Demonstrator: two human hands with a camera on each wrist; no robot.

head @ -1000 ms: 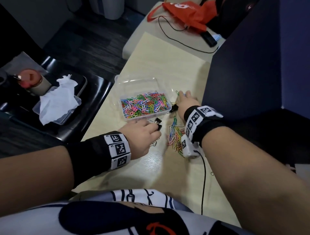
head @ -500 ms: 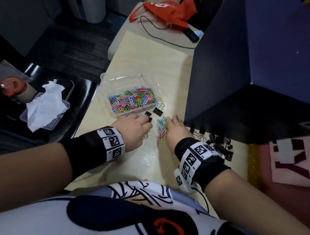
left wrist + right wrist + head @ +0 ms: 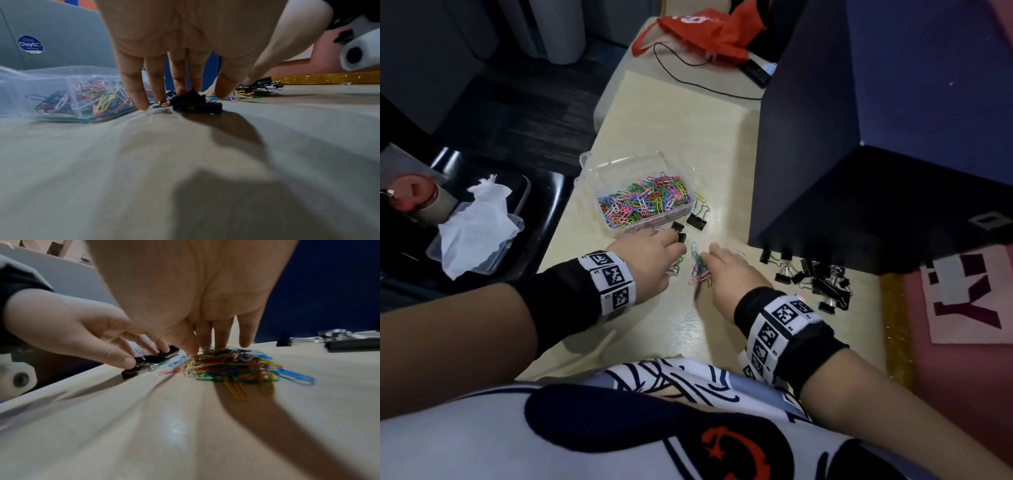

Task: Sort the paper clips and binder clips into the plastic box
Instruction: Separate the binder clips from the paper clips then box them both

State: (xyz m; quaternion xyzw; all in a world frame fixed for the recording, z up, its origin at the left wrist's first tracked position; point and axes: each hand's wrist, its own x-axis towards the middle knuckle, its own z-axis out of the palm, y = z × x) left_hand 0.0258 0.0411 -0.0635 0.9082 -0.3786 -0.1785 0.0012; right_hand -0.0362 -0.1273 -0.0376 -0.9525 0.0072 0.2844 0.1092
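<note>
A clear plastic box holds several coloured paper clips. Just in front of it my left hand pinches small black binder clips between thumb and fingers on the table. My right hand is beside it, thumb and fingertips closed on a loose pile of coloured paper clips. One more binder clip lies by the box corner. A heap of black binder clips sits to the right.
A dark blue partition stands close on the right. A single white paper clip lies by my right fingers. A red bag and black cable lie at the table's far end. A black chair with tissue is at the left.
My right hand has pulled back from beside the box toward me, drawing the paper clip pile along. My left hand stayed on the binder clips. The view swung right.
</note>
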